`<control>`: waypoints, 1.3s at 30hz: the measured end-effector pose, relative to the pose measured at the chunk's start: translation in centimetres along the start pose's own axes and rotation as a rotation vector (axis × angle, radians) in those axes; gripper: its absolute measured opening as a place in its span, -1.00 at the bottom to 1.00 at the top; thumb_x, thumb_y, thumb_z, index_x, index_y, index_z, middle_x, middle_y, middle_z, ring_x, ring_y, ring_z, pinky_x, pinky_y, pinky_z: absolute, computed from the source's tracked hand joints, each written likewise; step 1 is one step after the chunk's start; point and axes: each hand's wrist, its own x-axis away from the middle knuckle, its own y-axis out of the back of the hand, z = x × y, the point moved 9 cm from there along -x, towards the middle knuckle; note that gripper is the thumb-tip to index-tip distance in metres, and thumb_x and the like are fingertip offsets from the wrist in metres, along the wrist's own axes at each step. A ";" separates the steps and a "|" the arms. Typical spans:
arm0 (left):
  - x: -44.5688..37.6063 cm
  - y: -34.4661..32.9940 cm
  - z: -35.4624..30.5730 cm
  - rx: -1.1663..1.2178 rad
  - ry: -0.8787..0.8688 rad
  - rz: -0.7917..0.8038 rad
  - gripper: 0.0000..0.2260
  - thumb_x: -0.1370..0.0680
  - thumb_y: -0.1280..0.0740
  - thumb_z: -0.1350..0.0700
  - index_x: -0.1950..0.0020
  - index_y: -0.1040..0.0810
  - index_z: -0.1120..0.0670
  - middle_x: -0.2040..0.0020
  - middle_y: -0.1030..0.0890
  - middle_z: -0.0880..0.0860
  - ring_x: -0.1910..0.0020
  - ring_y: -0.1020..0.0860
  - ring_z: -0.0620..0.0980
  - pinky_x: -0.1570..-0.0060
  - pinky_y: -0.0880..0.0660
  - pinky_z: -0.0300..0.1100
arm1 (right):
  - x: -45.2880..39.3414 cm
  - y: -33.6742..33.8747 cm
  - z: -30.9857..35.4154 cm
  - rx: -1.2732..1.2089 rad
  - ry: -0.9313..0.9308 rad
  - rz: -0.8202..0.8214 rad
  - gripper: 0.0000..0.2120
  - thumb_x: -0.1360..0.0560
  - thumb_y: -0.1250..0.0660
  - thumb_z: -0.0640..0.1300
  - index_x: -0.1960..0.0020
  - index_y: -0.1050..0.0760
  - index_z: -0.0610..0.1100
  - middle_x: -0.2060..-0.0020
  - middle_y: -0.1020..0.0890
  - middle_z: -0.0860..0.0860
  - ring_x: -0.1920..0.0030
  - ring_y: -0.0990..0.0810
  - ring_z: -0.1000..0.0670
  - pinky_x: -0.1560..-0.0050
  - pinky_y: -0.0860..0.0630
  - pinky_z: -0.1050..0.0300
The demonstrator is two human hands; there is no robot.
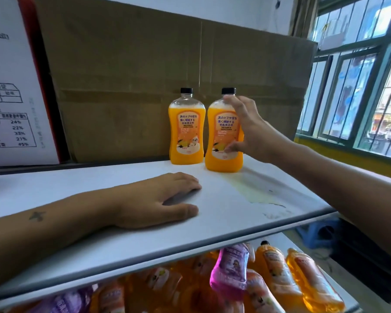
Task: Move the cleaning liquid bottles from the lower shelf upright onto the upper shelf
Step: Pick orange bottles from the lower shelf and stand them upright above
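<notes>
Below the upper shelf (212, 224) more bottles (273, 274) lay jumbled, while her left hand (160, 199) rested flat and her right hand (244, 127) gripped the second orange bottle (224, 136), standing beside the first (186, 127), probably needing release next.

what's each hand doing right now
Left hand: open, resting flat on the upper shelf, holding nothing.
Right hand: fingers curled around the right orange bottle, which stands upright.
</notes>
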 end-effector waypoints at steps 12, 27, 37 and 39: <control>0.5 0.1 -0.1 0.014 0.033 -0.012 -0.39 -0.51 -0.09 -0.33 -0.55 -0.19 -0.21 -0.55 -0.17 -0.30 -0.45 -0.12 -0.42 -0.34 0.01 -0.53 | -1.1 -2.1 -2.7 -0.098 0.008 -0.031 0.13 -0.39 -0.52 -0.36 -0.53 0.14 0.36 -0.55 0.08 0.08 -0.39 -0.33 -0.15 -0.27 -0.52 -0.08; 0.3 -0.1 0.1 -0.050 0.024 0.029 -0.41 -0.58 -0.04 -0.33 -0.58 -0.12 -0.18 -0.58 -0.13 -0.22 -0.49 -0.09 -0.35 -0.40 0.03 -0.40 | -1.8 -4.0 -3.7 -0.048 -0.030 -0.028 0.13 -0.50 -0.42 -0.35 -0.49 0.35 0.40 -0.56 0.23 0.08 -0.39 -0.38 -0.18 -0.26 -0.49 -0.03; 4.5 4.7 -3.9 -0.284 0.005 -0.198 -0.40 -0.54 -0.06 -0.37 -0.49 -0.35 -0.09 -0.46 -0.40 -0.11 -0.40 -0.36 -0.17 -0.41 -0.35 -0.05 | 2.2 -1.0 -0.4 0.024 -0.090 0.192 -0.23 -0.59 -0.35 -0.04 -0.62 0.06 0.15 -0.62 0.17 -0.01 -0.58 -0.11 -0.17 -0.47 -0.23 -0.08; 7.4 5.3 -6.0 -0.111 -0.072 -0.357 -0.48 -0.57 -0.12 -0.33 -0.44 -0.41 -0.10 -0.38 -0.46 -0.17 -0.35 -0.42 -0.24 -0.33 -0.43 -0.13 | 5.8 1.1 1.9 0.006 -0.003 0.117 -0.39 -0.59 -0.33 -0.01 -0.57 -0.20 0.10 -0.59 -0.10 0.03 -0.54 -0.16 -0.01 -0.48 -0.26 -0.10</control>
